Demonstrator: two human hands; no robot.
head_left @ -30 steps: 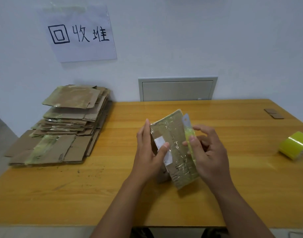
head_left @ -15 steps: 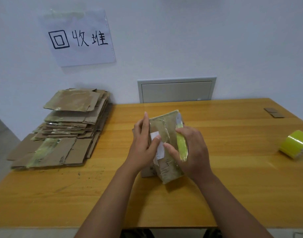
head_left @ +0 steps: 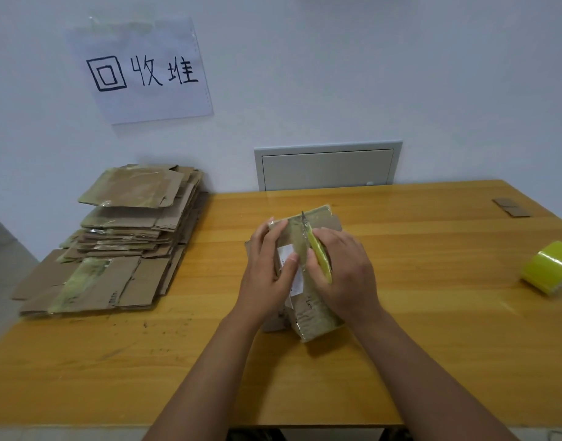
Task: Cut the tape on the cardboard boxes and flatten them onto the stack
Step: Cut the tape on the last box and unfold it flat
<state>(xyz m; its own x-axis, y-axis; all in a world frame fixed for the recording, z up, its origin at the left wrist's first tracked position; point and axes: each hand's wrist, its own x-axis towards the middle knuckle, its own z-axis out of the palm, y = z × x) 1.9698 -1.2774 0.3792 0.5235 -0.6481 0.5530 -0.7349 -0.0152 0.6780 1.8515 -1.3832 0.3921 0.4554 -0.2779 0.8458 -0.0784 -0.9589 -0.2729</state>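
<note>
A small taped cardboard box [head_left: 311, 313] with a white label stands on the wooden table [head_left: 432, 329] in the middle. My left hand [head_left: 267, 268] grips its left side, thumb on the label. My right hand [head_left: 346, 275] holds a yellow utility knife [head_left: 319, 254] against the box's top. The blade tip sits at the box's far edge. A stack of flattened cardboard boxes [head_left: 124, 237] lies at the table's left end.
A roll of yellow tape [head_left: 548, 267] rests near the right edge. Two small cardboard scraps [head_left: 511, 207] lie at the far right corner. A paper sign [head_left: 143, 71] and a grey wall panel [head_left: 327, 165] are on the wall behind.
My right hand turned the knife from beside the box onto its top, and the blade moved up to the far edge. The box was set lower on the table.
</note>
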